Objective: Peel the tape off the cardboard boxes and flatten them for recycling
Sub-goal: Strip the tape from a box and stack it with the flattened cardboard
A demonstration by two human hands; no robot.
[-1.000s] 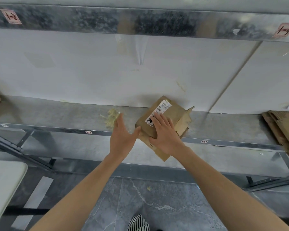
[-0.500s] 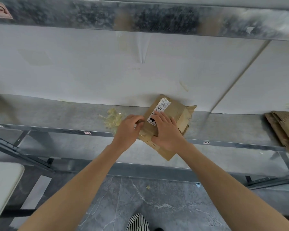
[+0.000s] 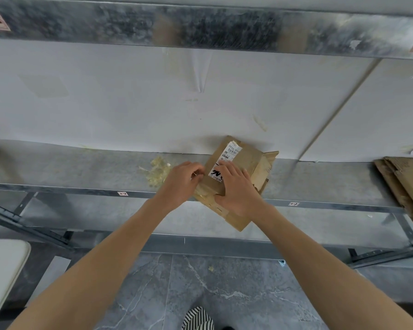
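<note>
A small brown cardboard box point(image 3: 244, 160) with a white shipping label lies partly flattened on the grey metal shelf point(image 3: 81, 170), its near corner jutting over the shelf's front edge. My right hand point(image 3: 237, 189) lies flat on top of the box, fingers spread over the label, pressing it down. My left hand point(image 3: 183, 181) is at the box's left edge with its fingers curled, pinching at the tape there. A crumpled wad of clear peeled tape point(image 3: 157, 171) lies on the shelf just left of my left hand.
Flattened cardboard sheets point(image 3: 405, 184) are stacked at the shelf's right end. A white wall panel backs the shelf, and an upper metal beam point(image 3: 200, 27) runs overhead. A white table corner point(image 3: 3, 270) stands at lower left. The floor below is grey marble tile.
My left hand went from open beside the box to curled at its left edge. The box has been pressed flatter under my right hand.
</note>
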